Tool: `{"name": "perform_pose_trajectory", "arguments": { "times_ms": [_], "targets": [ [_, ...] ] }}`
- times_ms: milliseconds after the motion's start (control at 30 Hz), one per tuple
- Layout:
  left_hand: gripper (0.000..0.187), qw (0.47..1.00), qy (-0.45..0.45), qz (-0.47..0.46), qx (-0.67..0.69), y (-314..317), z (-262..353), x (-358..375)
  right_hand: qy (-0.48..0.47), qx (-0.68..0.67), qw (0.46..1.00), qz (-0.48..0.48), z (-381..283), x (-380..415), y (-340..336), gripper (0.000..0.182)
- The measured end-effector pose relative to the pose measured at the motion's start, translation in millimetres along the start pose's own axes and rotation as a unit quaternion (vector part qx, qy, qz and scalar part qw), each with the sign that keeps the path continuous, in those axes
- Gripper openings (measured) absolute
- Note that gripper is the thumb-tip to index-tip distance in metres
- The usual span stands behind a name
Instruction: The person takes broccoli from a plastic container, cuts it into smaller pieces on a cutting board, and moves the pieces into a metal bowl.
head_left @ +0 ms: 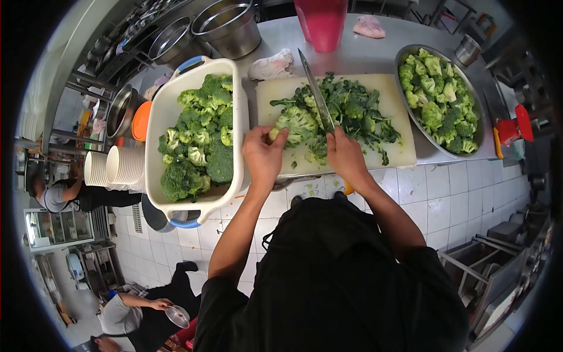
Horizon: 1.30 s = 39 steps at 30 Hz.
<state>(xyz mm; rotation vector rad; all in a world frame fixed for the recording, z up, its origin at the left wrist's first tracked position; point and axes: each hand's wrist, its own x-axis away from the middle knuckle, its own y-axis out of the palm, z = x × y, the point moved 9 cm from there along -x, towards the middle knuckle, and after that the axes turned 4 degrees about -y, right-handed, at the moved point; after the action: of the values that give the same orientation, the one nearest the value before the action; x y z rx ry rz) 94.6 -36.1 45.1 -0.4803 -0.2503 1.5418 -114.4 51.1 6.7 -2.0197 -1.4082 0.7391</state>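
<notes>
My right hand (345, 154) is closed around the handle of a large kitchen knife (315, 89), its blade pointing away from me over the cutting board (272, 94). At the board's left side my left hand (264, 151) pinches the edge of a pale green broccoli head (298, 125), which lies cut side up beside the blade. Right of the knife spreads a pile of broccoli leaves and trimmings (358, 108). A white tub (237, 117) with broccoli heads (202, 138) stands to the left. On the right, a metal bowl (482, 126) holds cut broccoli florets (437, 97).
Behind the board are a red container (321, 23), a crumpled white cloth (271, 64) and a pink cloth (369, 26). Metal pots (227, 29) stand at the back left, stacked white cups (124, 164) beside the tub. Two other people (126, 314) are at left.
</notes>
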Motion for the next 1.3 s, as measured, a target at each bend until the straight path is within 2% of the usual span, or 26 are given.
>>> {"name": "perform_pose_trajectory", "arguments": {
  "times_ms": [33, 67, 233, 300, 500, 600, 1000, 1200, 1300],
  "targets": [
    [0.028, 0.998, -0.054, -0.009, 0.039, 1.9, -13.0, 1.8, -0.003, -0.01, 1.0, -0.001, -3.8, 2.3, -1.5, 0.024],
    [0.028, 0.996, -0.071, -0.021, 0.047, 4.9, -19.0, 6.2, -0.005, -0.02, 1.0, -0.002, -8.8, 6.3, -2.0, 0.024],
    [0.029, 0.99, -0.113, -0.041, 0.066, 9.2, -8.9, 11.4, -0.005, -0.037, 0.999, -0.023, -21.9, 10.3, 11.1, 0.022],
    [0.029, 0.99, -0.114, -0.043, 0.078, 10.1, -10.8, 10.0, -0.011, -0.031, 0.999, -0.03, -23.4, 8.0, 16.3, 0.021],
    [0.029, 0.987, -0.127, -0.041, 0.084, 10.4, -11.5, 9.5, -0.035, -0.054, 0.997, 0.032, -39.0, 5.8, -5.2, 0.02],
    [0.029, 0.988, -0.131, -0.046, 0.074, 11.2, -10.3, 9.8, -0.032, -0.026, 0.999, 0.01, -23.6, 4.2, 23.0, 0.021],
    [0.034, 0.992, -0.115, -0.049, 0.024, 13.6, -3.8, 4.8, -0.063, 0.048, 0.996, -0.05, -22.8, -11.8, 16.8, 0.018],
    [0.034, 0.994, -0.099, -0.035, 0.019, 14.6, -1.6, 3.7, -0.035, -0.009, 0.999, -0.017, -16.5, -2.7, 19.0, 0.017],
    [0.033, 0.993, -0.106, -0.045, 0.027, 15.2, -9.9, -1.1, -0.064, -0.016, 0.998, -0.021, -21.2, -12.7, 20.6, 0.018]
  ]
}}
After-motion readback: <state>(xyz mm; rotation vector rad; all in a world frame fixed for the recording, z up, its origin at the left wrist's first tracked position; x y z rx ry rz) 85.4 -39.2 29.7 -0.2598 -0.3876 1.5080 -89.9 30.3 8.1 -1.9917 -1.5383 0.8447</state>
